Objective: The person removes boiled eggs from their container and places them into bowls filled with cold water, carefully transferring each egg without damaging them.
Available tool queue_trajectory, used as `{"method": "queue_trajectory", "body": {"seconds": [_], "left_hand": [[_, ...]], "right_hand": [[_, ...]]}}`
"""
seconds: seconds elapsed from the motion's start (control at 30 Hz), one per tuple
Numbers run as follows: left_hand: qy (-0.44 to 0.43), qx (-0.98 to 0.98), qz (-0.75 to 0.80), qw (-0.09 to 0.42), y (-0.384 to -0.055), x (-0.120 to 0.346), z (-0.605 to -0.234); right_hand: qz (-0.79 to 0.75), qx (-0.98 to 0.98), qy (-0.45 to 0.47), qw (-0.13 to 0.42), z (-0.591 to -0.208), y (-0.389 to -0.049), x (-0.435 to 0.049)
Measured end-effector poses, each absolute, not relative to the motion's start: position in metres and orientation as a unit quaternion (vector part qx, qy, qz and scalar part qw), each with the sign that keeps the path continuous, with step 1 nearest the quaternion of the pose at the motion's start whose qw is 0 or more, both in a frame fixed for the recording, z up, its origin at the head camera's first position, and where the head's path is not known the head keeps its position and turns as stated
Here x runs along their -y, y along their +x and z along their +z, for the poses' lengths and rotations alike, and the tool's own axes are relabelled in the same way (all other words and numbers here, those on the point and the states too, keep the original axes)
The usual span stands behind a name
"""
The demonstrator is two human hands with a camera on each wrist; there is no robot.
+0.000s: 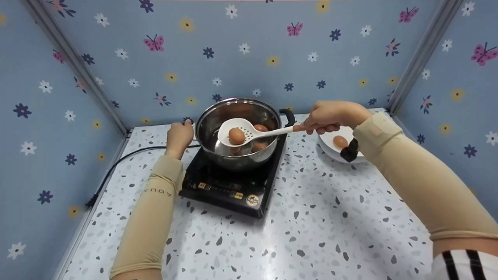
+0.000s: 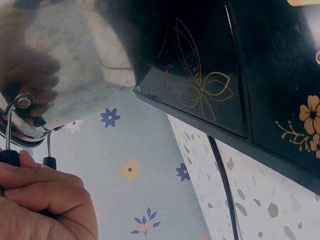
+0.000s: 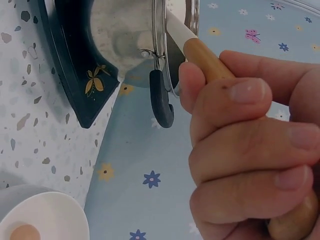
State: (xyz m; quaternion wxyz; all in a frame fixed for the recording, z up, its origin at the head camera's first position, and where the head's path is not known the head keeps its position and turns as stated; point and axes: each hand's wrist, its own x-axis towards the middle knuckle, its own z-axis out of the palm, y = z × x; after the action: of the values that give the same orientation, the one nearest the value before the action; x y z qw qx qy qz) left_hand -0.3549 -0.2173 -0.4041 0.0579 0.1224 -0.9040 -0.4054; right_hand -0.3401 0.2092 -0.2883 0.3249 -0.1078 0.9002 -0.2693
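Observation:
My right hand [image 1: 325, 116] grips the wooden handle [image 3: 207, 57] of a white slotted spoon [image 1: 249, 131]. On the spoon's bowl, over the pot, lies a brown egg [image 1: 236, 136]. The steel pot [image 1: 241, 161] holds more brown eggs [image 1: 260, 147] in its lower part. With curled fingers, my left hand [image 1: 180, 136] holds the pot's left handle [image 2: 49, 161], seen in the left wrist view. The pot's other black handle [image 3: 160, 100] is free, just beside the spoon's shaft.
Under the pot is a black induction cooker [image 1: 225, 194], its cord [image 1: 132, 153] running left. A white bowl [image 1: 330, 152] with an egg [image 1: 340, 142] inside stands at the right, partly behind the right arm. Patterned panels [image 1: 249, 50] enclose the speckled table [image 1: 311, 233].

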Motion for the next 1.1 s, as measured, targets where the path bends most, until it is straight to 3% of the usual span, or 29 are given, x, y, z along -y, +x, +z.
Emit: {"method": "queue_trajectory", "body": {"seconds": [1.1], "left_hand": [[0.118,0.898,-0.418,0.066,-0.352,0.218,-0.406]], "right_hand": [[-0.311,-0.903,-0.069,0.288,-0.276,-0.336,-0.232]]}}
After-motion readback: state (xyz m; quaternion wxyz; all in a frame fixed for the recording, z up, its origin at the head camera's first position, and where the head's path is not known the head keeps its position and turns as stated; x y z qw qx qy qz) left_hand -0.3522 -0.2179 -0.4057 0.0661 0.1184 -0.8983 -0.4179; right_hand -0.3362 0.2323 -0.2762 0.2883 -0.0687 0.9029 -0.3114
